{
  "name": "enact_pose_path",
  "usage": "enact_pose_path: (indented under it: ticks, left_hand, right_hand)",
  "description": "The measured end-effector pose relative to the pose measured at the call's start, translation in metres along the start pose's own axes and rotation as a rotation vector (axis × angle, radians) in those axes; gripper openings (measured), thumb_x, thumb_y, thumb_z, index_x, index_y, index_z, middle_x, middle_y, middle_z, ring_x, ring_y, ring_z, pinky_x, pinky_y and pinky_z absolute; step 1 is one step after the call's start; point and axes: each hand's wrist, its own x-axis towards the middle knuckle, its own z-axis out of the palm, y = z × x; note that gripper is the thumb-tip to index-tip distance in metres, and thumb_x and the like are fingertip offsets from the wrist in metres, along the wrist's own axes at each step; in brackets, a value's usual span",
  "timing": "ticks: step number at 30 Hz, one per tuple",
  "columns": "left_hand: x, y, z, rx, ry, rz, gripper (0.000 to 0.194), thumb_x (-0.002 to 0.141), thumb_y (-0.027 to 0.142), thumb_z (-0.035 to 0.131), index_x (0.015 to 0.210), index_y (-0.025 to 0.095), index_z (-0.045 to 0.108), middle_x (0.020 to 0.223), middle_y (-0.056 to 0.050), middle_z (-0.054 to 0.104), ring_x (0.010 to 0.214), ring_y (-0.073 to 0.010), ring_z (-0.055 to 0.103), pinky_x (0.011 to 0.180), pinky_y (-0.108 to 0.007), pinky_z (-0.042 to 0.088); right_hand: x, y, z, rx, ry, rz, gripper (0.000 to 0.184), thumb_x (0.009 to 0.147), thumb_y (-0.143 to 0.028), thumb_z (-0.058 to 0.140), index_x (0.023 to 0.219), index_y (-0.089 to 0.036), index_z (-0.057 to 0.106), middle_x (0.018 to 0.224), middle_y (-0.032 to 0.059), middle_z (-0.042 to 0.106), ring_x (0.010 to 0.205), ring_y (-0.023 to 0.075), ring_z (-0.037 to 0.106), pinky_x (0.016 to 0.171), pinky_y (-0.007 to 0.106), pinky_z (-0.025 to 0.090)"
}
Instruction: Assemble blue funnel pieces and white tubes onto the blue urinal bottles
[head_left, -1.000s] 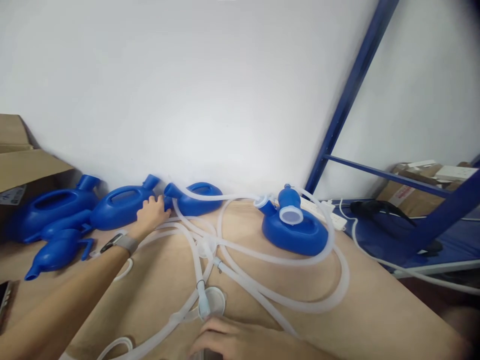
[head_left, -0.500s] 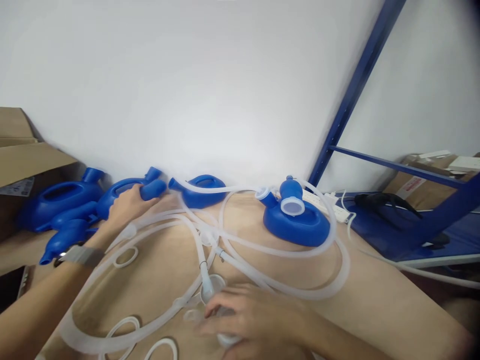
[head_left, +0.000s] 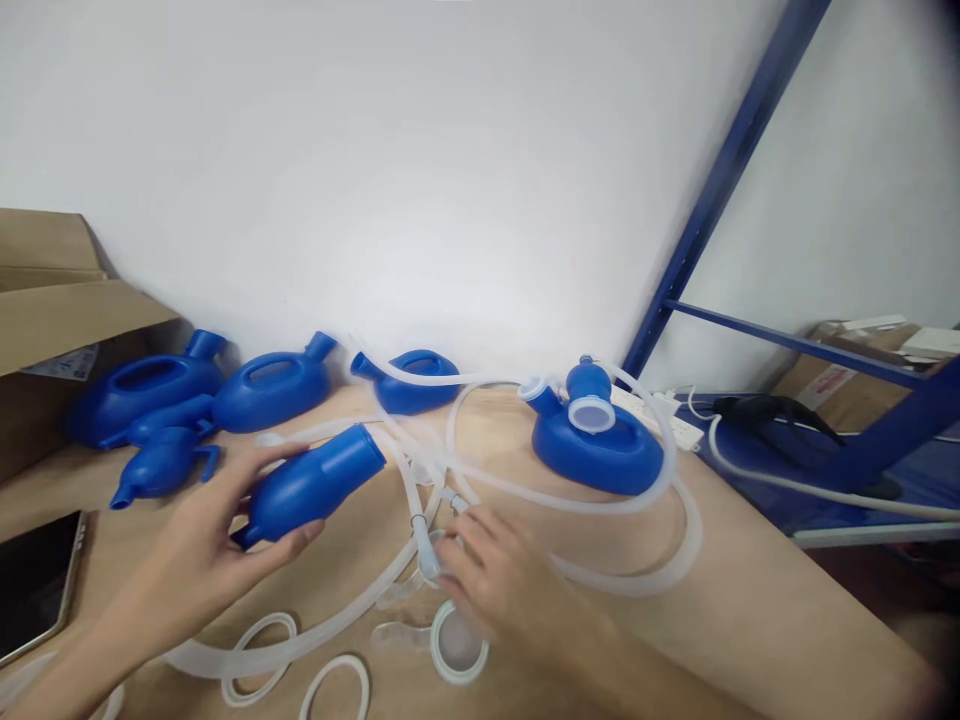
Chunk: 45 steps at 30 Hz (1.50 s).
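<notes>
My left hand (head_left: 206,530) is closed around a blue plastic bottle-shaped piece (head_left: 315,483), held just above the wooden table (head_left: 750,620) with its wide end pointing right. My right hand (head_left: 502,585) hovers over the tangle of clear silicone tubing (head_left: 645,575), fingers curled near a tube end (head_left: 426,550) and a clear round cup fitting (head_left: 457,645). It is blurred, so I cannot tell whether it holds anything. White rubber rings (head_left: 337,685) lie near the table's front edge.
Several blue plastic vessels (head_left: 274,378) line the wall, and a round blue one with two spouts (head_left: 596,445) sits at centre right. A phone (head_left: 37,580) lies at left, a cardboard box (head_left: 52,320) behind it. Blue shelving (head_left: 720,190) and a power strip (head_left: 667,420) stand right.
My left hand took the blue bottle-shaped piece from the row at the wall and brought it toward me. My right hand moved up from the front edge over the tubing.
</notes>
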Motion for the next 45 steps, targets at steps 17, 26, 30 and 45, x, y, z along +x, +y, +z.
enact_pose_path:
  ticks: [17, 26, 30, 45]
  left_hand:
    - [-0.020, -0.017, 0.031, -0.135, -0.018, 0.103, 0.057, 0.085, 0.050, 0.073, 0.139, 0.038, 0.061, 0.145, -0.004, 0.065, 0.131, -0.0347, 0.064, 0.088, -0.036, 0.065]
    - [0.025, 0.059, 0.014, -0.085, -0.031, 0.511, 0.064, 0.085, 0.037, 0.076, 0.145, 0.035, 0.052, 0.145, -0.006, 0.061, 0.132, -0.0310, 0.061, 0.110, -0.042, 0.054]
    - [0.037, 0.084, 0.008, -0.048, -0.032, 0.632, 0.061, 0.087, 0.035, 0.076, 0.144, 0.035, 0.053, 0.144, -0.006, 0.060, 0.129, -0.0277, 0.062, 0.107, -0.038, 0.054]
    - [0.045, 0.073, 0.028, -0.189, -0.063, 0.592, 0.064, 0.081, 0.036, 0.081, 0.140, 0.035, 0.056, 0.133, -0.005, 0.067, 0.120, -0.0277, 0.068, 0.097, -0.036, 0.059]
  right_hand:
    - [0.034, 0.023, -0.079, 0.804, -0.104, 0.148, 0.021, 0.101, -0.040, 0.065, 0.088, -0.023, 0.068, 0.138, 0.0049, 0.071, 0.126, 0.0209, 0.066, 0.111, 0.040, 0.048]
    - [0.030, 0.048, -0.090, 1.119, 0.323, 0.251, 0.013, 0.089, -0.033, 0.081, 0.093, -0.026, 0.071, 0.140, 0.0068, 0.069, 0.136, 0.0261, 0.060, 0.115, 0.048, 0.047]
    - [0.029, 0.047, -0.089, 1.187, 0.450, 0.115, 0.046, 0.085, -0.023, 0.085, 0.125, -0.039, 0.069, 0.137, 0.0022, 0.069, 0.133, 0.0228, 0.062, 0.108, 0.042, 0.056]
    - [0.021, 0.064, -0.090, 0.856, 0.359, -0.022, 0.064, 0.085, -0.021, 0.084, 0.142, -0.042, 0.063, 0.149, 0.0052, 0.063, 0.138, 0.0278, 0.059, 0.107, 0.047, 0.058]
